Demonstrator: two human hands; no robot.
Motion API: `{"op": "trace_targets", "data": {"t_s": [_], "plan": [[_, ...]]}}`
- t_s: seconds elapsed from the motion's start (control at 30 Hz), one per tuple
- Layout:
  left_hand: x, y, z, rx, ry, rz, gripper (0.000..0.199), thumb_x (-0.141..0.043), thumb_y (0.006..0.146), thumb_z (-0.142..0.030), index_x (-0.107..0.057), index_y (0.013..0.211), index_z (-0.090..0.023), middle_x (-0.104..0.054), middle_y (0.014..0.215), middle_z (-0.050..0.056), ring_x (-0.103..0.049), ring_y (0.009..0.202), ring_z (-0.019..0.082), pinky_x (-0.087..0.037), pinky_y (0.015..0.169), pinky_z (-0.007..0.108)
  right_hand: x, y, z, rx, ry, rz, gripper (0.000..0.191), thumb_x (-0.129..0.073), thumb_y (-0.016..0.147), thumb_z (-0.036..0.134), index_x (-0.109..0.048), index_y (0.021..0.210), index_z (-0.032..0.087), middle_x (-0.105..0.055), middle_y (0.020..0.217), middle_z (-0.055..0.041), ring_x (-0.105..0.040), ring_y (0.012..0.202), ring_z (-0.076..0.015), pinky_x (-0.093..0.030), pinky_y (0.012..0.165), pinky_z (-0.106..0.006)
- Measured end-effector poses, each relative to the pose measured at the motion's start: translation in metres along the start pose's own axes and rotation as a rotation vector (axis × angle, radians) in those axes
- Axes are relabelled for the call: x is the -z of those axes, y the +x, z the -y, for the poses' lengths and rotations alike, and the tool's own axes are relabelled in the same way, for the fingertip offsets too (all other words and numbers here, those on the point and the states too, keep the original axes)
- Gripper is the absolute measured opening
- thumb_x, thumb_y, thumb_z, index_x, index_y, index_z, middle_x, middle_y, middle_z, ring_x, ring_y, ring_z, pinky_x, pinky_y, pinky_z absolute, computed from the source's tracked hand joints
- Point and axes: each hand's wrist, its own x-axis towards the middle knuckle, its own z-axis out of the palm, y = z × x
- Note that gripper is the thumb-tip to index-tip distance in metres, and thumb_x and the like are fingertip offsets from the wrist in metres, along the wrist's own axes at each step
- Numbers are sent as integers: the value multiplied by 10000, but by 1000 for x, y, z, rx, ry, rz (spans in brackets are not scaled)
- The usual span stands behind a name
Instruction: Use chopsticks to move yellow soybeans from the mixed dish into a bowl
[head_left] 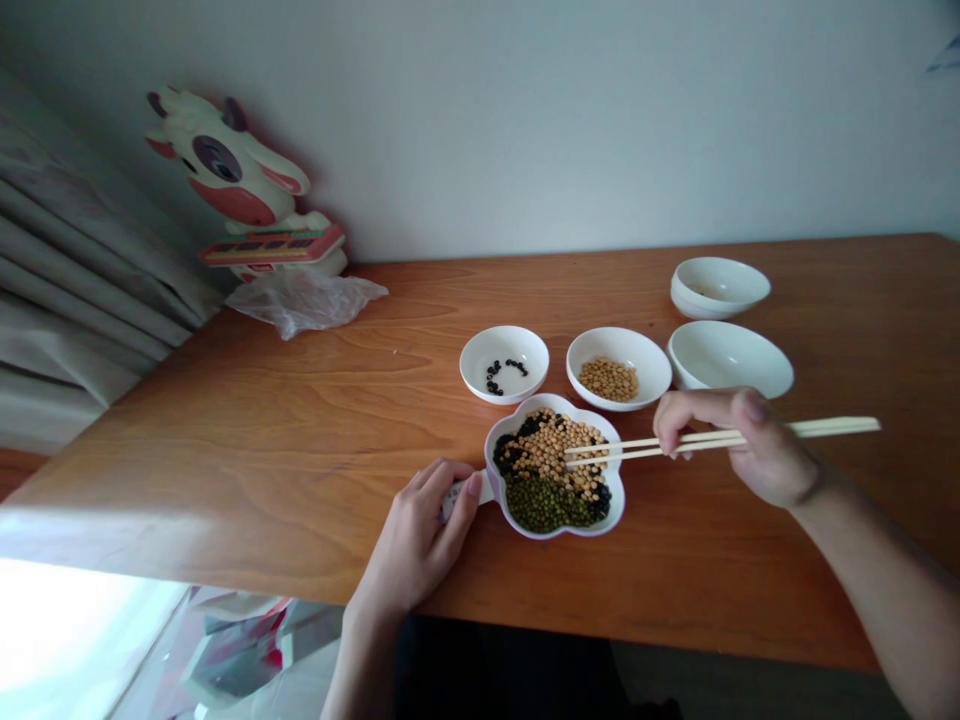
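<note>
My left hand is closed around the short handle of a white, flower-shaped dish with a pale purple rim. Inside it lie yellow soybeans, green mung beans and some black beans. My right hand grips a pair of light chopsticks, their tips among the soybeans. Just behind the dish, a white bowl has a few black beans in it. Beside that stands another white bowl with soybeans.
A white bowl sits behind my right hand, with another white bowl farther back. At the back left, a toy cow with a keyboard leans by the wall, a crumpled plastic bag in front of it. Curtains hang at left.
</note>
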Motion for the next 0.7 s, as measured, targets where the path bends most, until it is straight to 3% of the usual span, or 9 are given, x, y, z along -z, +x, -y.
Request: {"op": "trace_targets", "data": {"t_s": [0.4,0.7], "plan": [[-1,1,1,0,0,-6,213,-496,1109,-374,-652,1040,-248,-699,966,23,-651,885,198,-464,862,303,2,0,-4,11,11,-47,685,-237,1077,599,-755,807,240,-679,723,-61,-614,656,-202,-485,643,-356],[0,2,-1,-6,3,-3,226,-485,1110,-378,-657,1049,-245,-714,985,35,-671,906,202,-482,871,309,-2,1,-1,15,15,-122,743,-208,1077,599,-745,732,218,-681,676,-61,-610,616,-191,-471,612,-371]]}}
